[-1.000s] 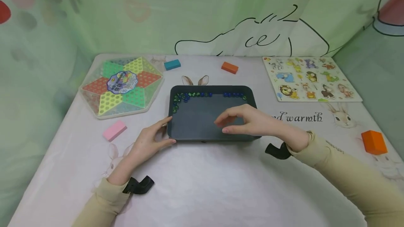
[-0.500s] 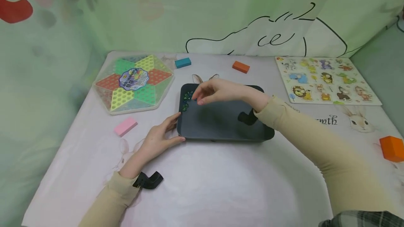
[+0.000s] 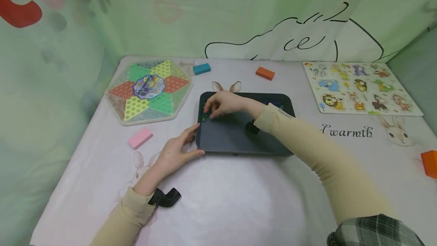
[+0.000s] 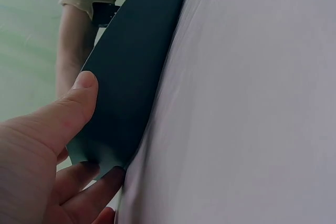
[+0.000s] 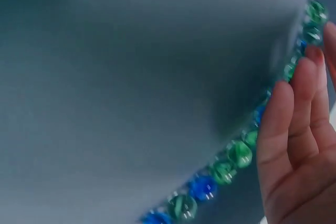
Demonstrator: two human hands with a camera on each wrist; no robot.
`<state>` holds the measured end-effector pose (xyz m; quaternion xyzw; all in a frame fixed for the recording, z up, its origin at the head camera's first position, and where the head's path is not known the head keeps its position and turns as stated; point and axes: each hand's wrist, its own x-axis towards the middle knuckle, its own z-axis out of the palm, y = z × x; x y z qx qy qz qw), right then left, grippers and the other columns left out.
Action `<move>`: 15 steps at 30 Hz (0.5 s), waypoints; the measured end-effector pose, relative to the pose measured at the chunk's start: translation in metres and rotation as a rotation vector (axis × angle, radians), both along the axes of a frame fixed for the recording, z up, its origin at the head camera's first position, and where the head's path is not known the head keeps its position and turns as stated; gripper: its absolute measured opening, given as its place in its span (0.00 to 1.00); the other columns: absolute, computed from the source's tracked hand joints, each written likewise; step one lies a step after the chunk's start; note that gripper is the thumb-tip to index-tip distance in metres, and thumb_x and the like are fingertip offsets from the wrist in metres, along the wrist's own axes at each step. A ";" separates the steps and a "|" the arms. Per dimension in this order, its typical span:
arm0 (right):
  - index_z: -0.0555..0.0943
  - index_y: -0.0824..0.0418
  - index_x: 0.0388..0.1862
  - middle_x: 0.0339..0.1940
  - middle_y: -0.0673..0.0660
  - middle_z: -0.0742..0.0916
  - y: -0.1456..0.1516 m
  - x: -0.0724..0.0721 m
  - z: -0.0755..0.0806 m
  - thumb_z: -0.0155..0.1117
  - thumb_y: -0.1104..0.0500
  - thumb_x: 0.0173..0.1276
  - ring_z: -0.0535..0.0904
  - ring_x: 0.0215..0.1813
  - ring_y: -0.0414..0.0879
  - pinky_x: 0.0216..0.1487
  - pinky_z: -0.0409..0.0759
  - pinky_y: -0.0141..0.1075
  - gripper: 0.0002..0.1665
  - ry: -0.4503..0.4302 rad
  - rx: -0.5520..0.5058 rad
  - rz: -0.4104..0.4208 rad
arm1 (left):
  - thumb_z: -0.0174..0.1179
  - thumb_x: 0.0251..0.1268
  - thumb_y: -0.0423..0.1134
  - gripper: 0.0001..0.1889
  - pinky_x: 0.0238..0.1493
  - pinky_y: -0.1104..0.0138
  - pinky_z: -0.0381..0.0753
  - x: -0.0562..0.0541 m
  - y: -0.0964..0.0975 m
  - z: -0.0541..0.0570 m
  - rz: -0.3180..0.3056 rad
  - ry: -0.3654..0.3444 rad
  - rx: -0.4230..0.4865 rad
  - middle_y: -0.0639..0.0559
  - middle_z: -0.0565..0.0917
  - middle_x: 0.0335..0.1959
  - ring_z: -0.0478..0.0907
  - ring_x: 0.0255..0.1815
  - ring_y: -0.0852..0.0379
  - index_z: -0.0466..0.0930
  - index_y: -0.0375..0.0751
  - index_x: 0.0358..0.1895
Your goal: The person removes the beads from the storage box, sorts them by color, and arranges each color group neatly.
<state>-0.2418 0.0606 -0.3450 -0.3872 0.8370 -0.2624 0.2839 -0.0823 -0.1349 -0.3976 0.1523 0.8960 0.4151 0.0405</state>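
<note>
A dark grey rectangular tray (image 3: 235, 139) lies on the white cloth, with green and blue glass marbles (image 5: 239, 153) lined along its walls. My left hand (image 3: 175, 153) holds the tray's near left corner, thumb on the front side and fingers at the left end; the left wrist view shows the thumb (image 4: 84, 85) against the outer wall. Inside the tray's far left part, my right hand (image 3: 223, 103) reaches down at the marbles. Its fingers look loosely extended beside the row in the right wrist view, and I see no marble held. The right hand and forearm cover part of the far row.
A hexagonal Chinese checkers board (image 3: 150, 92) lies at the far left. Blue (image 3: 201, 68), orange (image 3: 265, 73) and pink (image 3: 140, 138) blocks lie around the tray. An animal puzzle board (image 3: 362, 88) occupies the far right, and another orange block (image 3: 429, 163) the right edge.
My right hand has swung left across the tray and come down at the marbles by its left end. The left hand stays at the corner. The head view has turned slightly.
</note>
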 end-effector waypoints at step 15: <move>0.83 0.59 0.39 0.23 0.53 0.83 -0.008 0.000 -0.014 0.68 0.61 0.58 0.76 0.20 0.41 0.24 0.75 0.32 0.09 0.069 -0.008 -0.028 | 0.67 0.52 0.48 0.41 0.58 0.55 0.72 0.001 0.000 0.000 0.000 -0.007 -0.002 0.44 0.75 0.61 0.75 0.58 0.51 0.56 0.53 0.70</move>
